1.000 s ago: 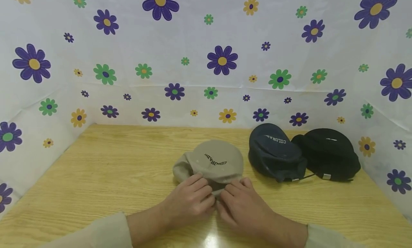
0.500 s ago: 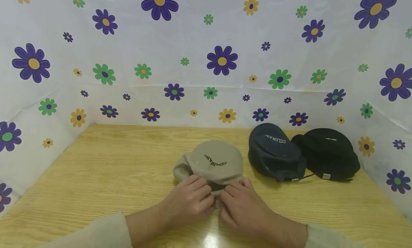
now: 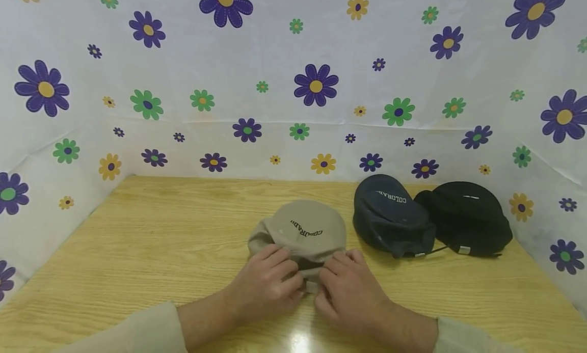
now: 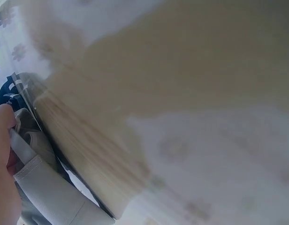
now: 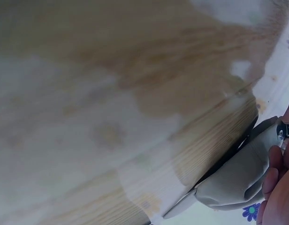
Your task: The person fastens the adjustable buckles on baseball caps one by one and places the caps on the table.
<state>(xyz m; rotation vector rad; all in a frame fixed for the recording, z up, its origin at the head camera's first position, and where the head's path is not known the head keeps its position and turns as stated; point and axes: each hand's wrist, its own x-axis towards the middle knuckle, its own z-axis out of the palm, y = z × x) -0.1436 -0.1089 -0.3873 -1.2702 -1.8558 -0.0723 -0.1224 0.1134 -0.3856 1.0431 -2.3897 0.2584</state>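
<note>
A beige cap (image 3: 316, 215) with dark COLORADO lettering sits on the wooden table, its back opening toward me. My left hand (image 3: 268, 281) grips the near edge of the cap from the left, fingers curled over the fabric. From the right, my right hand (image 3: 353, 292) holds the same edge by the opening. Between the two hands shows a short pale strap (image 3: 312, 287). In the left wrist view the strap (image 4: 23, 147) runs from under the fingers. A metal buckle (image 5: 281, 132) appears at the right fingertips in the right wrist view.
A navy cap (image 3: 390, 215), also lettered, rests on the table to the right. Beside it lies a black cap (image 3: 468, 215) near the right edge. White cloth with printed flowers (image 3: 316, 85) encloses the back and sides of the wooden table (image 3: 183, 231).
My hands have drawn slightly apart at the cap's back edge, and more of the pale strap shows between them. The cap and the two other caps stay in place.
</note>
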